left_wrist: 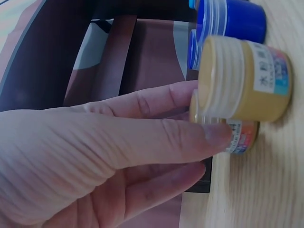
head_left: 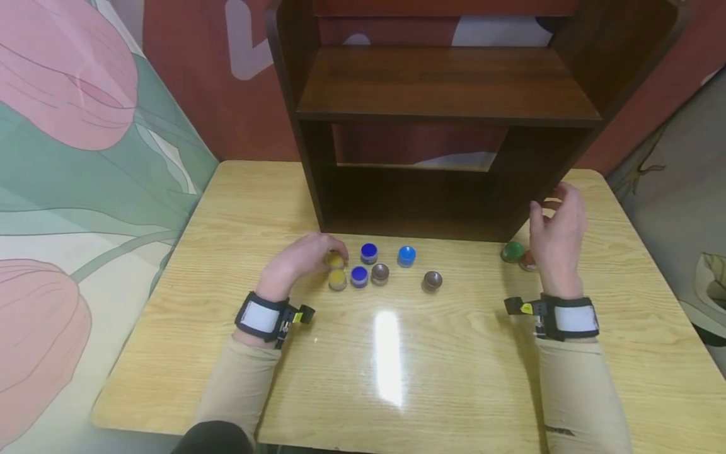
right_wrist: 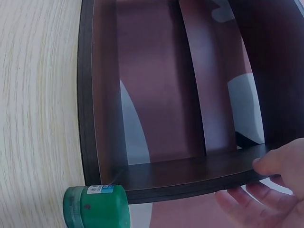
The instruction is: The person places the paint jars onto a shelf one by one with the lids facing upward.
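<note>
My left hand (head_left: 303, 257) pinches the rear yellow paint jar (head_left: 334, 260) between thumb and fingers; in the left wrist view the thumb covers much of it. The front yellow paint jar (left_wrist: 266, 85) stands right beside it. My right hand (head_left: 560, 243) is at the right side panel of a dark brown wooden shelf (head_left: 448, 85). In the right wrist view the thumb lies over the panel's front edge, with curled fingers on its outer side. Below that hand stand a green paint jar (head_left: 512, 252) and a reddish-brown jar (head_left: 528, 261), which the hand partly hides.
Two dark blue jars (head_left: 359, 276), a light blue jar (head_left: 406, 256) and two brown jars (head_left: 432, 281) stand before the shelf on the light wood table (head_left: 454, 372). A patterned wall (head_left: 227, 120) rises behind.
</note>
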{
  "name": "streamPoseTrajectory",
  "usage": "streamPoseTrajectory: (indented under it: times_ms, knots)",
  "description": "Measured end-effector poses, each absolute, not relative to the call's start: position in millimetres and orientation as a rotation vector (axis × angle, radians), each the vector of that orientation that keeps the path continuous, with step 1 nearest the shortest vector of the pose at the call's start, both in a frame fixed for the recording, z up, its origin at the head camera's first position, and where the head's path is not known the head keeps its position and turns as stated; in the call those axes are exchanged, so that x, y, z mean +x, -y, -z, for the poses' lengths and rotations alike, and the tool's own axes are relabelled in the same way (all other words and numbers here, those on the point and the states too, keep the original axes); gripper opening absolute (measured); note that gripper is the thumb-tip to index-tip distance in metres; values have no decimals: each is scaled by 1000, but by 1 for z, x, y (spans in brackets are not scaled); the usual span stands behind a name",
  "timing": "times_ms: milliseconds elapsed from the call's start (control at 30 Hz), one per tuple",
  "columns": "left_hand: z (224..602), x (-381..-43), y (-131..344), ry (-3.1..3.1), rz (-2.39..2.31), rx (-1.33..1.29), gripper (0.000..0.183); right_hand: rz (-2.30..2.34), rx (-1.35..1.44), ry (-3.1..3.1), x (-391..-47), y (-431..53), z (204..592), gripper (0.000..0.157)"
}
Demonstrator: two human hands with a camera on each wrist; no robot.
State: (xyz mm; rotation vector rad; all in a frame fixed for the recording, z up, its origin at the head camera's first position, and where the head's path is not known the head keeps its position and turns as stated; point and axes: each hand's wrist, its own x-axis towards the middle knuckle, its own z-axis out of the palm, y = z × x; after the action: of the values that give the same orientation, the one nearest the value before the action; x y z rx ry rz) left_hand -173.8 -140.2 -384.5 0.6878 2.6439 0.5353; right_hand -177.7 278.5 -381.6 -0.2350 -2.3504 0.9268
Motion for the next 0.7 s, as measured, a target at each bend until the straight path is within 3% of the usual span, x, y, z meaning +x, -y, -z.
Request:
streamPoseTrajectory:
  times_ms: [700]
  knots:
    - [391,-182,146,-2719,-583,622,37,-918,-250,2374,-179,-280,384,41]
